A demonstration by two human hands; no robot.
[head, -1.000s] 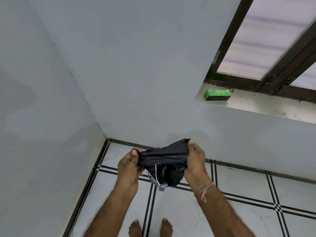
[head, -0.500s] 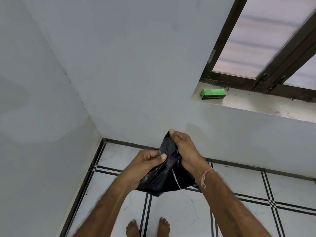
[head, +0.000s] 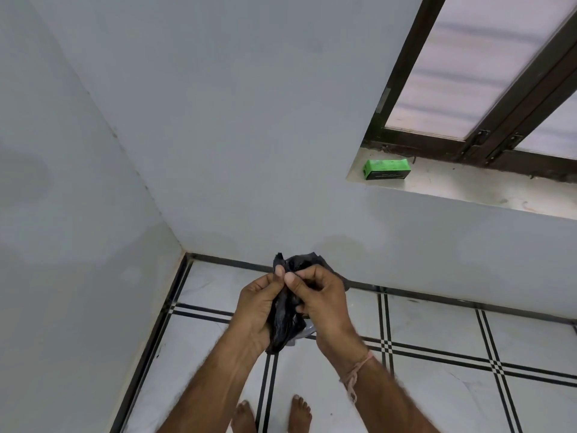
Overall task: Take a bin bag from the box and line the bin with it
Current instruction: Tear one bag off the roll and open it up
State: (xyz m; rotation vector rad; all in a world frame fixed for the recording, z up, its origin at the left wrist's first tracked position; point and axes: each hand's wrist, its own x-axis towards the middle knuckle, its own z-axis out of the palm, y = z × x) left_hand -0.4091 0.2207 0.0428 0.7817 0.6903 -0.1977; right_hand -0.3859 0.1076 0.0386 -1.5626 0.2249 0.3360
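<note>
Both hands grip the bag. The left hand point(head: 259, 307) curls its fingers round the crumpled black bag point(head: 285, 317) and presses its thumb on the top edge. The right hand point(head: 321, 301) pinches the same edge just beside the left thumb, so the two thumbs nearly touch. The film is bunched between the palms: a small tuft stands above the thumbs and the rest hangs down to wrist level.

The bag is below and to the left of the box point(head: 385, 169) and well apart from it. The box lies on the sill point(head: 468, 189), at its left end. The bin is not in view.

Step in hand, as judged: finding the mouth of the bag.

1. Rub the top edge between thumb and forefinger until the two layers slip apart.
2. Take one layer in each hand.
3. Draw the hands apart evenly. Do not pull at a single point, as thin film is likely to tear.
4. Shake the bag downward to let air in before moving to the bin.
</note>
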